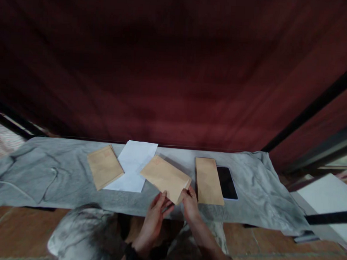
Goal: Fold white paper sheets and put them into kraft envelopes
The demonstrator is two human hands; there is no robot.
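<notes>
I see the left hand (155, 211) pinching the brown envelope (165, 177) at its near edge, the right hand (190, 204) its right end, apparently to keep it steady.

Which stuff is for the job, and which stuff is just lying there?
Probably for the job:
- held envelope, white showing at one end
- white paper
- brown envelopes at left, overlapping the paper
- brown envelopes at right

Probably just lying there:
- dark-screened tablet or phone, beside the right-hand envelopes
- thin white cable, far left
</notes>
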